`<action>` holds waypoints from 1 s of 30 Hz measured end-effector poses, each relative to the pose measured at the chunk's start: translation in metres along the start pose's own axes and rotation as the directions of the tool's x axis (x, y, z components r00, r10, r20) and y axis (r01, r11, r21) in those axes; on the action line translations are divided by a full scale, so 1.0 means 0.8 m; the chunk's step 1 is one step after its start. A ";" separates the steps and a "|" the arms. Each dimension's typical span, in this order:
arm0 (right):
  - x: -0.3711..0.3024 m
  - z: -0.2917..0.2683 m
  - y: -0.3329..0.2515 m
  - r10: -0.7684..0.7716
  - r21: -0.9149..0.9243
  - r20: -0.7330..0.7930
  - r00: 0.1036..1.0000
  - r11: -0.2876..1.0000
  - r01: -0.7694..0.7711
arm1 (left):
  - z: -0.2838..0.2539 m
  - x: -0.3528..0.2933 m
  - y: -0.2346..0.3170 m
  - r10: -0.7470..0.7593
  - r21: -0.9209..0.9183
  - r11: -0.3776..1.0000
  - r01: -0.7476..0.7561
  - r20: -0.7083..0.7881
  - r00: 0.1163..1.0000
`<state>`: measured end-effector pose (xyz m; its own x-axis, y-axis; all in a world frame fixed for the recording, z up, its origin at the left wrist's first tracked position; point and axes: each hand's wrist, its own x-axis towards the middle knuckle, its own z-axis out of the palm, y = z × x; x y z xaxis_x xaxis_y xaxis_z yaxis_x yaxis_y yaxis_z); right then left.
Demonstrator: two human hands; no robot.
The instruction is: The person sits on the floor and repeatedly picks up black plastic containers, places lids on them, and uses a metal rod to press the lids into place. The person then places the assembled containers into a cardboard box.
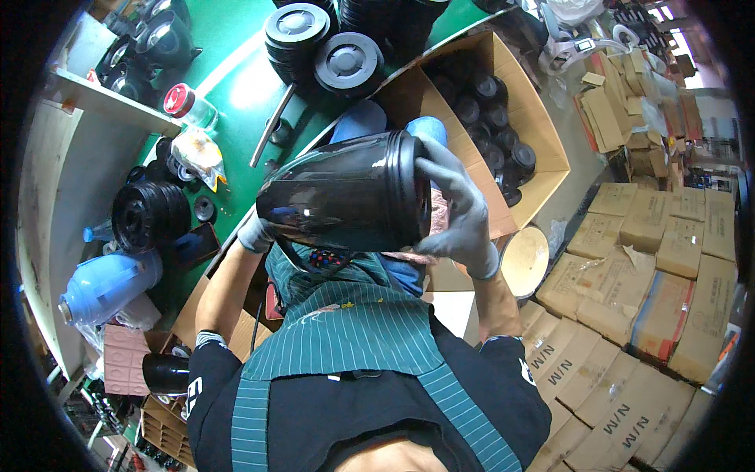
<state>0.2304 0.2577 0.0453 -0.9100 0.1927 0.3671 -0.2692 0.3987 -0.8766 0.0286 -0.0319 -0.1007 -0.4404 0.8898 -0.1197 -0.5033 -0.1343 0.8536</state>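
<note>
A glossy black plastic container [334, 193], shaped like a tapered cylinder, lies sideways in front of my chest. Its wide ringed rim points right and its narrower end points left. My right hand [460, 208], in a grey glove, grips that rim, fingers over the top and thumb below. At the narrow end is my gloved left hand [255, 234], holding the container from beneath; its fingers are mostly hidden behind it. A thin dark curved piece, perhaps a handle, shows under the container near my left hand.
Ahead, a green table [232, 47] bears stacked black lids [346, 64], a metal rod [273, 126] and a red-capped jar [189, 106]. An open cardboard box [543, 177] of black parts stands front right. Closed cartons [621, 259] fill the right; a blue bottle-shaped vessel [110, 287] lies left.
</note>
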 end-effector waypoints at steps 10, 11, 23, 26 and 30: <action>-0.057 -0.008 0.053 0.494 -0.183 0.114 0.862 0.863 -0.471 | 0.054 0.025 0.116 0.548 0.852 0.285 -0.440 0.232 0.804; -0.022 -0.022 0.001 0.664 -0.199 0.217 0.716 0.748 -0.633 | 0.042 0.022 0.100 0.469 0.809 0.509 -0.293 0.025 0.883; -0.011 0.032 0.006 0.706 0.406 0.143 0.694 0.597 -0.691 | 0.069 0.032 0.132 0.552 0.830 0.043 -0.557 0.445 0.705; -0.014 0.005 0.015 0.633 0.146 0.180 0.753 0.740 -0.657 | 0.036 0.028 0.093 0.347 0.607 0.753 -0.253 -0.041 0.937; -0.011 0.035 0.041 -0.188 -0.086 -0.045 0.981 0.979 0.184 | -0.001 0.016 0.030 0.029 -0.019 0.999 -0.032 -0.142 0.989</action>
<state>0.2209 0.2437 0.0043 -0.8279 0.1545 0.5392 -0.4037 0.5034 -0.7640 0.0099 -0.0240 -0.0821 -0.5559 0.8146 -0.1656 -0.5030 -0.1710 0.8472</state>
